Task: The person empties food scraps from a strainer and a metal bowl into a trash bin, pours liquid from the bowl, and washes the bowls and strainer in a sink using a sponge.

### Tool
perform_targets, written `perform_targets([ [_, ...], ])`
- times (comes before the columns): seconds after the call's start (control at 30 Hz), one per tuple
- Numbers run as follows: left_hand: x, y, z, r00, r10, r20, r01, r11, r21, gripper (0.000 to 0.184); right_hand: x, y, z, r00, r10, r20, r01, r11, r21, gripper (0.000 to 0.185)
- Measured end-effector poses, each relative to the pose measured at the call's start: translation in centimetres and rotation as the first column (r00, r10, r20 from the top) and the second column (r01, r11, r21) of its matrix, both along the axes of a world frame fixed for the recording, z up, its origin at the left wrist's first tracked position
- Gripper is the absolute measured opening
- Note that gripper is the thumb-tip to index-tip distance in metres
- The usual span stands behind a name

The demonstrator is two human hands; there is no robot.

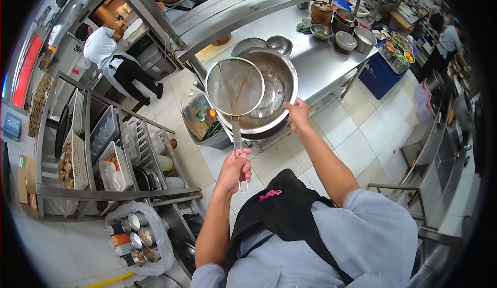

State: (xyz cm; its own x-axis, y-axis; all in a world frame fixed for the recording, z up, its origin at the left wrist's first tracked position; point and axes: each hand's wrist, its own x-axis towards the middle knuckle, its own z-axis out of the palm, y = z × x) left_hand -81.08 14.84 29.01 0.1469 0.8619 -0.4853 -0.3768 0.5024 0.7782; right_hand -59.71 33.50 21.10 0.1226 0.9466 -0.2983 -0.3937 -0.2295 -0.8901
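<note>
My left hand (234, 171) is closed around the handle of a round mesh strainer (234, 87), and the handle's wire loop sticks out below my fist. The strainer's rim overlaps the left side of a large metal bowl (291, 75). Some brownish residue shows on the mesh and at the bottom of the bowl. With my right hand (296, 115) I grip the bowl's near right rim, thumb and fingers pressed on the edge. Whatever supports the bowl from below is mostly hidden.
A steel counter (310, 60) lies ahead, holding small metal bowls (280, 44) and pots (365, 39). Below left stands a bin (199, 119) with scraps. A wire shelf rack (103, 192) is at left. One person (106, 49) stands behind it; others work farther off.
</note>
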Motion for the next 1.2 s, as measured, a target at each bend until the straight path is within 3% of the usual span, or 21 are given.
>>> perform_targets([
  [0.1, -1.6, -1.2, 1.3, 0.992, -0.030, -0.124, 0.039, 0.996, 0.076, 0.027, 1.1, 1.1, 3.0, 0.997, -0.002, 0.080, 0.001, 1.000, 0.008, 0.012],
  [0.4, -4.1, -3.6, 2.9, 0.974, -0.057, -0.220, 0.102, 0.974, 0.202, 0.028, 2.3, 0.8, 5.7, 0.999, -0.031, -0.041, 0.032, 0.999, 0.038, 0.018],
  [0.5, -4.1, -3.9, 2.9, 0.981, -0.059, -0.185, 0.097, 0.975, 0.202, 0.027, 2.1, -0.7, 3.4, 0.998, -0.025, -0.049, 0.026, 1.000, 0.010, 0.019],
  [0.67, -4.6, -4.8, 1.2, 0.991, -0.091, -0.098, 0.106, 0.981, 0.165, 0.026, 1.2, -0.4, -5.8, 0.998, -0.036, 0.044, 0.041, 0.995, -0.096, 0.022],
  [0.77, -4.9, -5.5, 0.0, 0.993, -0.101, -0.065, 0.109, 0.984, 0.142, 0.026, -1.2, -2.3, -6.7, 0.980, -0.201, 0.005, 0.201, 0.979, -0.020, 0.020],
  [0.8, -5.0, -5.7, -0.5, 0.993, -0.106, -0.054, 0.113, 0.984, 0.138, 0.027, -1.5, -2.7, -6.9, 0.923, -0.250, 0.292, 0.258, 0.966, 0.009, 0.018],
  [0.83, -5.0, -5.9, -0.7, 0.991, -0.117, -0.058, 0.124, 0.982, 0.143, 0.027, -1.6, -2.7, -7.7, 0.785, -0.282, 0.551, 0.306, 0.951, 0.051, 0.017],
  [0.9, -5.0, -6.4, -1.0, 0.994, -0.100, -0.043, 0.104, 0.989, 0.103, 0.027, -2.8, -2.5, -10.1, 0.783, -0.313, 0.537, 0.360, 0.933, 0.019, 0.018],
  [0.97, -5.2, -7.2, -1.9, 0.995, -0.099, -0.031, 0.101, 0.989, 0.106, 0.029, -4.7, -2.0, -12.4, 0.776, -0.522, 0.355, 0.557, 0.831, 0.005, 0.024],
  [1.07, -5.7, -8.4, -2.6, 0.997, -0.077, -0.031, 0.079, 0.994, 0.074, 0.032, -7.2, -2.3, -8.8, 0.753, -0.610, 0.246, 0.646, 0.755, -0.107, 0.027],
  [1.2, -6.1, -9.7, -2.1, 0.999, -0.030, -0.045, 0.031, 0.999, 0.026, 0.032, -9.1, -0.9, -8.9, 0.745, -0.629, 0.222, 0.659, 0.747, -0.094, 0.031],
])
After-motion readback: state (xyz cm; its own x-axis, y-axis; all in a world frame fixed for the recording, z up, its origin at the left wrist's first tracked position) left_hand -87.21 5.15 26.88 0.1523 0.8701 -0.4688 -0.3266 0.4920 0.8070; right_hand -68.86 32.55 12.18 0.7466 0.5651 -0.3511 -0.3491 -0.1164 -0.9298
